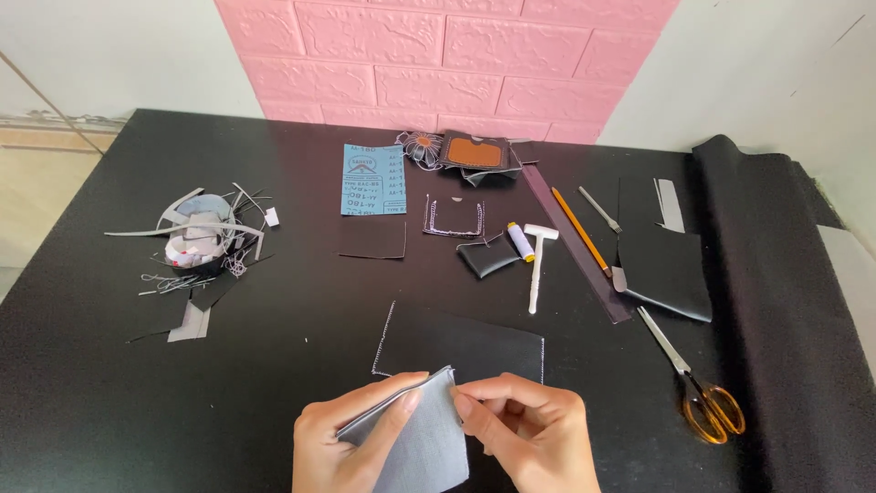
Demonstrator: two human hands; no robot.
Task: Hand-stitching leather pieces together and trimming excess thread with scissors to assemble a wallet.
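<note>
We hold a grey leather piece [422, 440] at the near edge of the counter [109, 393], just in front of a black stitched panel [470, 345] lying flat. Our left hand [351, 438] closes its grip around the piece's left side, thumb along the top edge, while our right hand [534, 434] pinches the upper right corner between thumb and forefinger. The piece looks thin, light and pliable, probably folded double, so it likely bends easily and is best held by its edges. Its lower part is cut off by the frame, and our fingers hide its left border; whether it carries stitching we cannot tell.
</note>
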